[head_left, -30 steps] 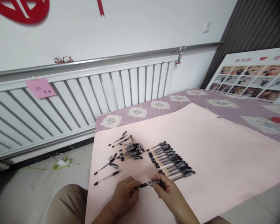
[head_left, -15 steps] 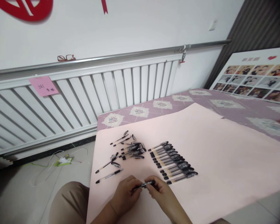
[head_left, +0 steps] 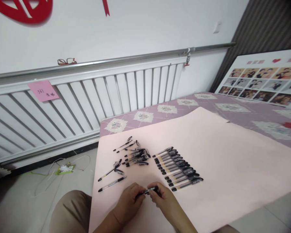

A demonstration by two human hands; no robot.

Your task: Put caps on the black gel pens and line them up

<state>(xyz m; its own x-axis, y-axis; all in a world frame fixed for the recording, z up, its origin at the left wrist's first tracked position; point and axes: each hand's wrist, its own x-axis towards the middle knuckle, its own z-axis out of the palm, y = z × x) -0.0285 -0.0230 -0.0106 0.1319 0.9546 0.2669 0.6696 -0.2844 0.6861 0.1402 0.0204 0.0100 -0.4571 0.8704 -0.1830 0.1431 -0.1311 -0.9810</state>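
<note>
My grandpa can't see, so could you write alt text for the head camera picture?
A person's left hand and right hand hold a black pen together over a big pink sheet. Nearby, a neat row of pens lies to the right of a messy pile of pens. A white radiator stands behind.

White radiator [head_left: 122,92] with pink note [head_left: 43,90] (handwritten), glasses [head_left: 67,61], photo board [head_left: 269,62]

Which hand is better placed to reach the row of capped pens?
Likely the right hand: it's nearer the row of capped pens, while the left hand sits farther left. Both hold one pen, though.
</note>
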